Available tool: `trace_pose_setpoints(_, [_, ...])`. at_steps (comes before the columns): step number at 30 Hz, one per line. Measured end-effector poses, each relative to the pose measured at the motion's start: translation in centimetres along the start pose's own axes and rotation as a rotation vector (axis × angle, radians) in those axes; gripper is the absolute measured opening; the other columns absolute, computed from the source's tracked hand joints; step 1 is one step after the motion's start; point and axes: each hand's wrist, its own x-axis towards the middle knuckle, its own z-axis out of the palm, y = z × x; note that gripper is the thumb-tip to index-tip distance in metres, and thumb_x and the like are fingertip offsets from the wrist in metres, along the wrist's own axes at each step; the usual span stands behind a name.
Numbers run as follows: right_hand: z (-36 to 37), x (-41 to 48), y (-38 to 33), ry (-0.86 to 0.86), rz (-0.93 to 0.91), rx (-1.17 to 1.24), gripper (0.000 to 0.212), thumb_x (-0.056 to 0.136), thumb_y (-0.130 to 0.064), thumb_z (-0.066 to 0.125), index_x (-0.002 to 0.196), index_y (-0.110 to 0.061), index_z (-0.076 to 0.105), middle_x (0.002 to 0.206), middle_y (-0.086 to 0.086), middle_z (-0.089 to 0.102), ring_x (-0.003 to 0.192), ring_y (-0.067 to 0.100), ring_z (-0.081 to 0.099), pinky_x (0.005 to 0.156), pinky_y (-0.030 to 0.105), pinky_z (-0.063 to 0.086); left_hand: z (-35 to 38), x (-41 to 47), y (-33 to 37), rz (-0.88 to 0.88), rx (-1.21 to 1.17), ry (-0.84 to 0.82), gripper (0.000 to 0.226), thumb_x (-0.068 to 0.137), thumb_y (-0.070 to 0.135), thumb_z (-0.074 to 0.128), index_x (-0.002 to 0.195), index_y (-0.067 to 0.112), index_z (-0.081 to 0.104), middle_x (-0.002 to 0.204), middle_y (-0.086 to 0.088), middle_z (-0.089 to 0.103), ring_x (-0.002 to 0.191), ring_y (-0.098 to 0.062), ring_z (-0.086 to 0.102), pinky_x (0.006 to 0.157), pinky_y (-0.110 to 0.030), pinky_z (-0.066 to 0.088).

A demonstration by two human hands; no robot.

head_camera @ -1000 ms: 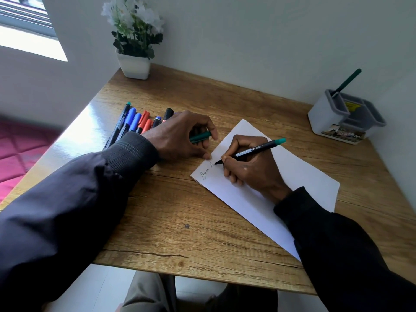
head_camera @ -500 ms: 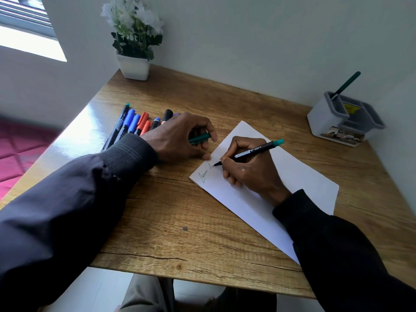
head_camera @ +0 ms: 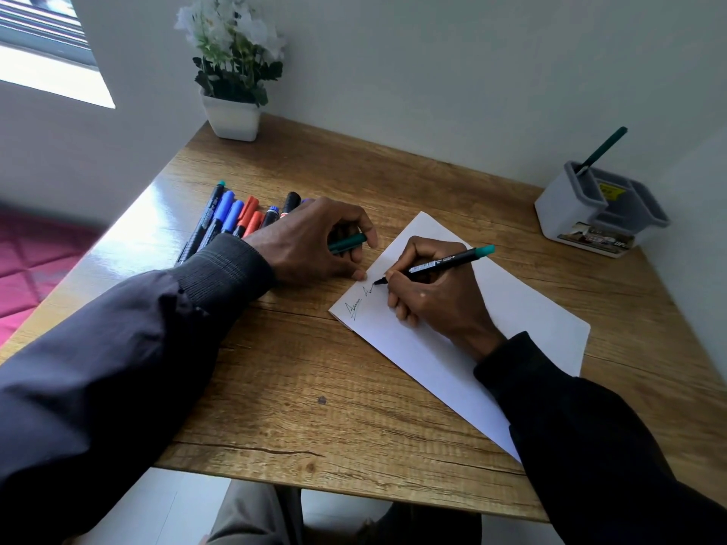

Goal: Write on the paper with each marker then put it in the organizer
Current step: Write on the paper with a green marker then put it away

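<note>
1. Gripping the marker, your right hand has thumb and first fingers clenched round the black barrel near the tip. The teal end points up and right, toward the organizer.
2. The marker tip touches the paper near its left edge, at the end of a second short scribble. A first scribble sits nearer the sheet's near-left corner. The heel of your right hand rests on the sheet.
3. Your left hand lies on the counter just left of the paper, fingers curled round what looks like a teal cap; only its end shows. The thumb tip is down on the wood, just beside the paper's edge; I cannot tell whether it touches the sheet.
4. The row of markers (teal, blue, red and black caps) lies behind your left wrist, partly hidden by hand and sleeve.
5. The organizer stands at the far right corner, close to the wall, well apart from the paper. One green marker leans in its left rear compartment.
6. Edges: the paper lies diagonally, and its near end runs under your right sleeve. The counter's near edge crosses below both forearms.
7. Open room: bare wood lies between the paper's far edge and the organizer, and a wide bare patch between your forearms. A potted plant stands at the far left corner.
</note>
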Motion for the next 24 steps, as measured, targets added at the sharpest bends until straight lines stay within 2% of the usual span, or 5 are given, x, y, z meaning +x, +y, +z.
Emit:
trace_pose_setpoints(5, [-0.1,-0.05,-0.05,-0.02,-0.018,0.026,0.018,0.09,0.006,0.067,0.074,0.001,0.061,0.058,0.018,0.066,0.041,0.027,0.06,0.04,0.027,0.044,-0.02,-0.02,0.09,0.006,0.007,-0.007,0.038,0.077,0.024,0.083,0.111,0.025,0.067,0.102,0.006,0.071,0.095,-0.002,0.067,0.079,-0.005,0.051])
trace_pose_setpoints(8, [-0.24,-0.33,-0.23,-0.078,-0.043,0.027,0.017,0.085,0.008,0.067,0.07,0.004,0.059,0.055,0.019,0.065,0.039,0.023,0.059,0.04,0.023,0.042,-0.06,-0.05,0.19,0.001,0.013,-0.006,0.038,0.077,0.024,0.084,0.111,0.025,0.067,0.102,0.005,0.071,0.095,-0.003,0.067,0.08,-0.006,0.052])
trace_pose_setpoints(14, [-0.07,-0.14,-0.34,-0.134,-0.089,-0.029,0.021,0.074,0.0,0.071,0.061,-0.012,0.06,0.053,0.002,0.064,0.042,0.014,0.059,0.047,0.026,0.045,-0.13,-0.12,0.4,-0.002,0.007,-0.012,0.038,0.076,0.023,0.084,0.11,0.027,0.066,0.097,0.008,0.071,0.092,0.001,0.066,0.083,-0.01,0.053])
trace_pose_setpoints(19, [-0.06,-0.26,-0.29,-0.016,-0.022,0.021,0.016,0.084,0.009,0.068,0.07,0.004,0.06,0.056,0.018,0.064,0.039,0.017,0.059,0.039,0.02,0.042,-0.15,-0.19,0.52,-0.006,0.001,-0.008,0.038,0.077,0.021,0.084,0.111,0.024,0.067,0.099,0.007,0.071,0.094,-0.001,0.067,0.08,-0.005,0.051])
trace_pose_setpoints(24, [-0.26,-0.37,-0.26,-0.065,-0.015,0.062,0.023,0.087,0.012,0.065,0.069,-0.001,0.06,0.056,0.023,0.064,0.038,0.025,0.057,0.039,0.022,0.041,-0.09,-0.2,0.57,-0.01,-0.001,-0.007,0.039,0.076,0.022,0.084,0.11,0.025,0.067,0.101,0.006,0.071,0.094,0.0,0.067,0.078,-0.004,0.05])
